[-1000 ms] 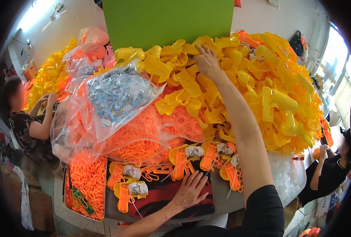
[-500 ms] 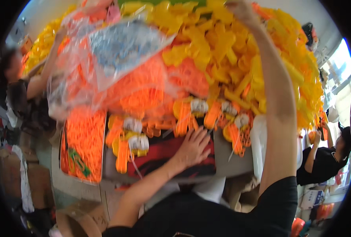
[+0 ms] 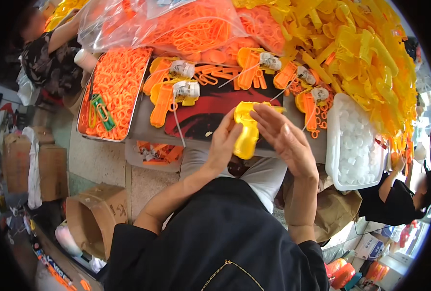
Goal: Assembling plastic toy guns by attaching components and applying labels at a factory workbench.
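A hollow yellow plastic shell point(image 3: 247, 141) is held over the table's front edge, above my lap. My left hand point(image 3: 223, 141) grips its left side between thumb and fingers. At its right side is my right hand point(image 3: 289, 141), fingers stretched out and nearly flat; whether they touch the shell is unclear. Beyond both hands lies a red and black mat point(image 3: 201, 114). Several orange and yellow plastic units with white-labelled rolls stand around it, such as an orange unit point(image 3: 161, 105) on the left and another unit point(image 3: 309, 107) on the right. Thin pale strips stick out from them.
At left, a metal tray point(image 3: 81, 130) holds orange links and a green-handled tool point(image 3: 104, 114). A white basin point(image 3: 339, 183) of whitish pieces stands right. Yellow parts point(image 3: 356, 53) and bagged orange pieces point(image 3: 196, 31) fill the back. Other people work at left point(image 3: 45, 60) and right point(image 3: 385, 203).
My right hand has come back from the far yellow pile to my lap. My left hand has left the mat and now holds a yellow shell. The view has tilted downward.
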`<action>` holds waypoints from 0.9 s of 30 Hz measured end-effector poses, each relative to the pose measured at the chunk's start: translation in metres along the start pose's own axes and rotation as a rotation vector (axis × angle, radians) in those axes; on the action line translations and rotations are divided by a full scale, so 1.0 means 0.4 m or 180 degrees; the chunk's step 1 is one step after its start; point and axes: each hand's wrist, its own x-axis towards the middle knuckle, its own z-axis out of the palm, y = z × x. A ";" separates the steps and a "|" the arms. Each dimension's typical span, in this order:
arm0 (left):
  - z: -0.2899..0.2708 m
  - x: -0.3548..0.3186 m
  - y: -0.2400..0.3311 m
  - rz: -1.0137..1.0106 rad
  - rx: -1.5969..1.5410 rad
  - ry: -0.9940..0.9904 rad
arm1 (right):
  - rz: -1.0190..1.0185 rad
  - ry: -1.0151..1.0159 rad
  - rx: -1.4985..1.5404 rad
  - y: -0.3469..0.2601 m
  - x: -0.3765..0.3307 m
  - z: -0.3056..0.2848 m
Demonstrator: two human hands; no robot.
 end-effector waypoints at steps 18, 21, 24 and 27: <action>-0.677 -0.371 -0.166 0.1010 0.3419 0.3117 | -0.1791 0.0443 -0.5245 0.294 0.170 -0.084; -0.822 -0.358 -0.197 0.0195 0.4507 0.3100 | -0.1808 0.0631 -0.5219 0.300 0.169 -0.102; -0.835 -0.304 -0.185 -0.0359 0.5217 0.2788 | -0.1949 0.0669 -0.5100 0.299 0.164 -0.106; -0.905 -0.263 -0.200 -0.1607 0.5153 0.2108 | -0.1906 0.0664 -0.5155 0.297 0.165 -0.093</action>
